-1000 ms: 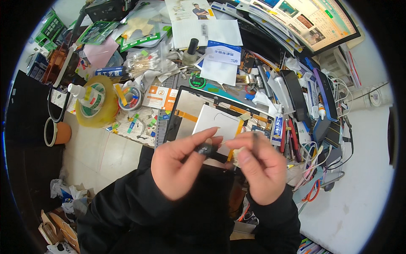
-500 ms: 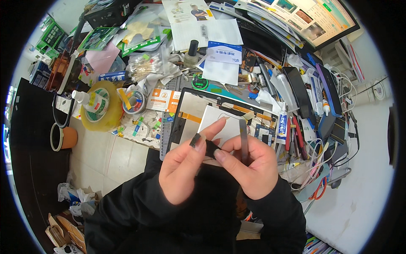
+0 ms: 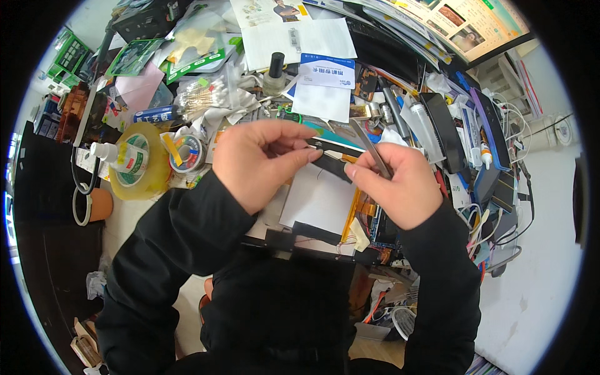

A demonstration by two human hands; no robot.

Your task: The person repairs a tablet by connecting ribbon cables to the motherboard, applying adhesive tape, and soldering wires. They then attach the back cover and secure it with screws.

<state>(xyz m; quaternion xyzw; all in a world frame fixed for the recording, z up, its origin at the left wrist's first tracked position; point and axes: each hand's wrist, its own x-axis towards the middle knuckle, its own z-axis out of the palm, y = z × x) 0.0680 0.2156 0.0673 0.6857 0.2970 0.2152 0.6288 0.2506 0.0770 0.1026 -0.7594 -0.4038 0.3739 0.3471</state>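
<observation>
My left hand (image 3: 262, 159) pinches one end of a small black strip part (image 3: 330, 165) between thumb and fingers. My right hand (image 3: 400, 184) holds metal tweezers (image 3: 370, 149) upright and also touches the other end of the black strip. Both hands hover over an opened flat device (image 3: 325, 206) with a white sheet inside, an orange ribbon cable and a black frame. Black sleeves cover both forearms.
The desk is crowded: a yellow tape roll (image 3: 134, 164), a solder spool (image 3: 187, 153), a small dark bottle (image 3: 274, 74), papers (image 3: 294, 40), pens and tools at the right (image 3: 437, 125), cables (image 3: 500, 212), and a monitor (image 3: 475, 25) at the far right.
The view has tilted, so the hands sit higher in the picture. My hands stay together on the black strip; the tweezers now point up and away.
</observation>
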